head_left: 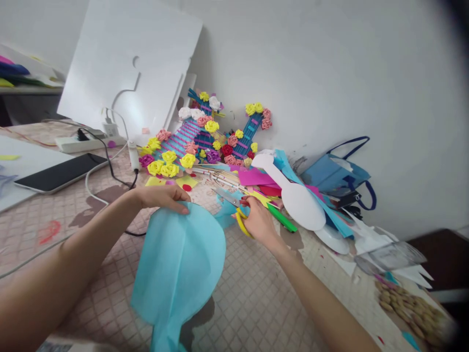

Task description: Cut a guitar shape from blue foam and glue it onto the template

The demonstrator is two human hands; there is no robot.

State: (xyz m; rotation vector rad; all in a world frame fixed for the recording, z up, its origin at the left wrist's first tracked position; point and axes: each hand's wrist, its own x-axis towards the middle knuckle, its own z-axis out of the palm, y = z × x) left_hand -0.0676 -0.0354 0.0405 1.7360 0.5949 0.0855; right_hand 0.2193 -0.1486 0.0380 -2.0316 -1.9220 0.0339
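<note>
My left hand (169, 198) pinches the top edge of a light-blue paper cutout (183, 259), which has a rounded body and a narrow strip hanging down toward me. A crease runs down its middle. In my right hand (258, 220) is a pair of scissors (241, 215) with yellow handles, its metal blades pointing up and left, apart from the cutout. Just beyond the scissors, light-blue paper scraps (224, 208) lie on the table. Right of that hand rests a green marker-like stick (282, 218).
Behind stand blue paper structures with paper flowers (190, 142). A white spoon-shaped cutout (302, 203) lies on coloured paper at right, near a blue bag (330, 171). At left are a tablet (62, 172), a power strip (78, 142) and cables; nuts (412, 313) are lower right.
</note>
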